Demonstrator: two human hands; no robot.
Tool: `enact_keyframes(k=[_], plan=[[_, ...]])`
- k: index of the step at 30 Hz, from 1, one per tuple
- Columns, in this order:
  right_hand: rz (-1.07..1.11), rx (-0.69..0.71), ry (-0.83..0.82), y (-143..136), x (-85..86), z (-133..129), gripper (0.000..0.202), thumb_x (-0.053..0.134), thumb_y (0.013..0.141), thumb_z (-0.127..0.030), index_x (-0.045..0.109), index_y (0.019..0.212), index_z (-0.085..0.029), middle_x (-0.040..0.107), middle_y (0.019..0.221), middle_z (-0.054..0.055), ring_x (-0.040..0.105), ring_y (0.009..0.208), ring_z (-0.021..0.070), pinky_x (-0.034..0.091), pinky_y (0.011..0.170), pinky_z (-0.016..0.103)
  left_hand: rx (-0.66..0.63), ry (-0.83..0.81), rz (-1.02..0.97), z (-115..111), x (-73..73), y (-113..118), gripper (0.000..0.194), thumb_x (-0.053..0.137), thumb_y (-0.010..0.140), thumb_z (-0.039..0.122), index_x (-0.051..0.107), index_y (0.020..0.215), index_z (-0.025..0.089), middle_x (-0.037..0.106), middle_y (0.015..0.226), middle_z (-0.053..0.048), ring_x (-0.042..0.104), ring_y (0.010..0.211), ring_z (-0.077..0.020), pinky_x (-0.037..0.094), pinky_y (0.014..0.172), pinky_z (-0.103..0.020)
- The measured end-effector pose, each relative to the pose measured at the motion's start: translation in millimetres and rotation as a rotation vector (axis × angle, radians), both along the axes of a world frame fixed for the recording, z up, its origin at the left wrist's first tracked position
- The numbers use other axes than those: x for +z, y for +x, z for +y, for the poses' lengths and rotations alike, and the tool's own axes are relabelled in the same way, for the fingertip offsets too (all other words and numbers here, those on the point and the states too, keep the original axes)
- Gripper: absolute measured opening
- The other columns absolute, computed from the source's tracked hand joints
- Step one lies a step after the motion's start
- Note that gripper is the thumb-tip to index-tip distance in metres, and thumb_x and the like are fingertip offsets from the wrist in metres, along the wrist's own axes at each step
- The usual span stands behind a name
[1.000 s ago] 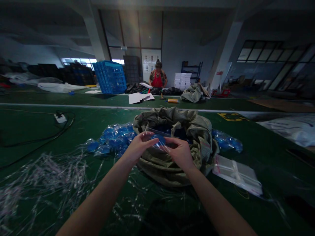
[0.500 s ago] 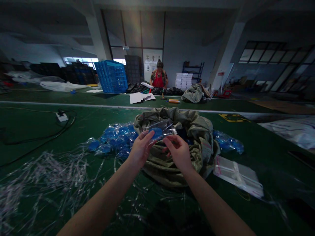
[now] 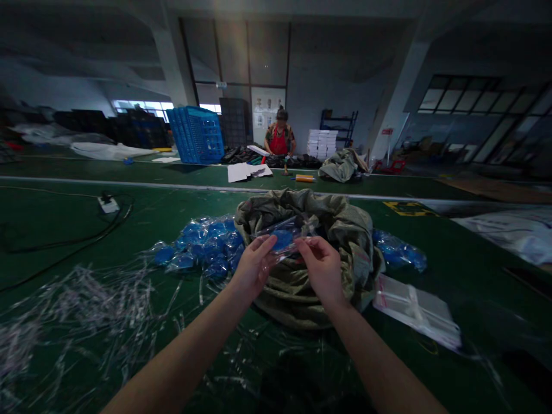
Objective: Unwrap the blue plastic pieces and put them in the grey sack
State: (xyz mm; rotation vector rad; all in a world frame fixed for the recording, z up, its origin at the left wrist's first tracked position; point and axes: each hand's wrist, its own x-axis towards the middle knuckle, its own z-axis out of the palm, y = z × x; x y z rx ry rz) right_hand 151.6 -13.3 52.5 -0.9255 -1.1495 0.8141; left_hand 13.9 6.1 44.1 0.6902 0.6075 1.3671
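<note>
A clear plastic bag (image 3: 296, 225) with a flat blue round piece (image 3: 283, 238) inside is held over the mouth of a grey-green woven sack (image 3: 353, 230). My left hand (image 3: 255, 265) pinches the bag's left side, thumb on top at the edge of the blue piece. At the bag's right end, the thumb and fingers of my right hand (image 3: 322, 265) are closed on the film. A pile of bagged blue pieces (image 3: 207, 244) lies left of the sack, and a smaller bagged group (image 3: 399, 250) lies to its right.
Thin clear plastic strips (image 3: 99, 305) are strewn over the green table (image 3: 181, 198) at left. A stack of flat clear bags (image 3: 418, 310) lies at right. Farther off are a power strip (image 3: 107, 203), a blue crate (image 3: 196, 135) and a person in a red apron (image 3: 279, 141).
Both hands and the bag have shifted slightly right. My right fingers now press closer together on the bag's right end, and the bag sits a little lower and flatter.
</note>
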Motion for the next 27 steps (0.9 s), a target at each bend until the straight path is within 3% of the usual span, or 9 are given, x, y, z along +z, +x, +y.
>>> enact_keyframes(k=[6,11,17,27], plan=[[-0.107,-0.015,0.022,10,14.8,-6,0.024,0.07,0.073,-0.041,0.059,0.071,-0.02,0.068,0.079,0.003,0.064,0.069,0.0174,0.057,0.058,0.028,0.064,0.002,0.093,6,-1.2,-5,0.04,0.082,0.06,0.029,0.06,0.091,0.019,0.066,0.08,0.002,0.063,0.067,-0.0124,0.053,0.065,-0.027],[-0.193,0.041,0.019,15,23.7,-10,0.024,0.07,0.074,-0.04,0.058,0.068,-0.02,0.066,0.074,0.002,0.064,0.067,0.0179,0.057,0.059,0.029,0.048,0.123,0.318,9,2.6,-16,0.036,0.078,0.065,0.037,0.067,0.093,0.016,0.067,0.078,0.0,0.06,0.062,-0.0098,0.048,0.059,-0.021],[-0.237,0.102,-0.023,20,24.2,-10,0.023,0.069,0.074,-0.042,0.061,0.071,-0.021,0.068,0.073,0.003,0.067,0.07,0.0209,0.059,0.063,0.033,0.023,0.219,0.468,10,7.4,-23,0.044,0.075,0.067,0.039,0.067,0.105,0.019,0.069,0.099,-0.005,0.064,0.082,-0.015,0.051,0.07,-0.024],[-0.421,0.183,-0.021,23,23.2,-8,0.022,0.069,0.075,-0.041,0.065,0.072,-0.02,0.07,0.075,0.003,0.065,0.069,0.0188,0.053,0.065,0.031,0.115,0.354,0.619,6,16.4,-29,0.021,0.074,0.069,0.036,0.074,0.076,0.016,0.07,0.078,-0.004,0.06,0.072,-0.0156,0.047,0.068,-0.024]])
